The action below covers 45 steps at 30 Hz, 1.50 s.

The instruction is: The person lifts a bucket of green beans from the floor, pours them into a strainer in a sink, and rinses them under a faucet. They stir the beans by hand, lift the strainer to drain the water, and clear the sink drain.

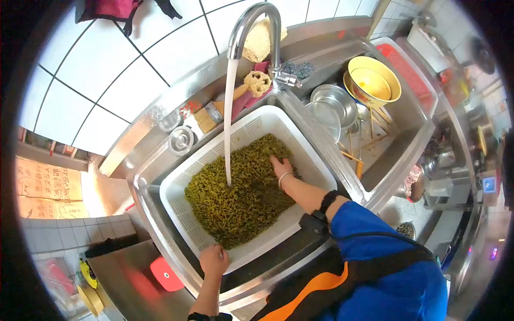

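Observation:
A white perforated basket (pixel 174 206) sits tilted in the left sink basin, holding a wide heap of small green-brown plant pieces (pixel 235 198). Water (pixel 228 117) runs from the curved metal faucet (pixel 274 37) onto the heap. My right hand (pixel 281 168) rests at the heap's right side, its fingers partly sunk in the pieces, so what they hold is hidden. My left hand (pixel 214 260) is closed on the basket's near rim, at the lower left.
The right basin (pixel 396 155) holds yellow bowls (pixel 375 80), metal bowls (pixel 337 101) and chopsticks. A red basket (pixel 409 72) stands beyond. A brush (pixel 209 117), loofah pieces (pixel 257 84) and a drain strainer (pixel 181 140) lie on the back ledge.

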Each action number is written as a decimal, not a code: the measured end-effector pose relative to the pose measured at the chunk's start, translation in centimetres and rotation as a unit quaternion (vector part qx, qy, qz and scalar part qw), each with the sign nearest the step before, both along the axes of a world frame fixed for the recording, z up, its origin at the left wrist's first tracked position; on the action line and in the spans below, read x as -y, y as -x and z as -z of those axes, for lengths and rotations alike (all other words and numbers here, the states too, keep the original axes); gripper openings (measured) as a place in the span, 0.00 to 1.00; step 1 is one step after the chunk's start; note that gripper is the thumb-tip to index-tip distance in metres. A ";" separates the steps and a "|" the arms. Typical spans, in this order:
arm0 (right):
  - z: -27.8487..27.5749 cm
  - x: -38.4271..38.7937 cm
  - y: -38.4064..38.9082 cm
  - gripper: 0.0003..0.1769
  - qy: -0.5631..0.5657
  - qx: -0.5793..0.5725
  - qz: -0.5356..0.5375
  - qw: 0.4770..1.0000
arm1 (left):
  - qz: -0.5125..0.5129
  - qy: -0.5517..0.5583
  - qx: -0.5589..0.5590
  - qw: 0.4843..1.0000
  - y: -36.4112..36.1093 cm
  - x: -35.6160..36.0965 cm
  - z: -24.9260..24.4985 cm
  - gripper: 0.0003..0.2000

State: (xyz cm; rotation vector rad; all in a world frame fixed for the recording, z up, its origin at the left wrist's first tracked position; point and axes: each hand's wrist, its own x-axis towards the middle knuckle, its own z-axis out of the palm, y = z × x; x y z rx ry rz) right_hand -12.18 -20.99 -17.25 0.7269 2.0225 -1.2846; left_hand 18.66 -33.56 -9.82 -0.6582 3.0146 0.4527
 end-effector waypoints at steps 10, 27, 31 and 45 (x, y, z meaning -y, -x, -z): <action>-1.8 5.2 -3.3 0.42 0.154 -0.128 -0.326 0.924 | 0.005 0.027 0.078 0.997 0.2 0.0 0.4 0.05; 1.0 2.1 4.6 0.39 0.056 -0.177 -0.165 0.969 | 0.000 0.004 0.056 0.998 0.0 0.1 -0.1 0.05; 2.5 3.5 5.8 0.44 0.153 -0.108 -0.164 0.969 | -0.005 -0.010 0.014 1.000 0.4 0.0 -0.4 0.04; -7.8 8.1 -7.5 0.43 0.146 -0.149 -0.409 0.889 | 0.016 0.009 0.072 0.997 0.5 -0.1 -0.4 0.06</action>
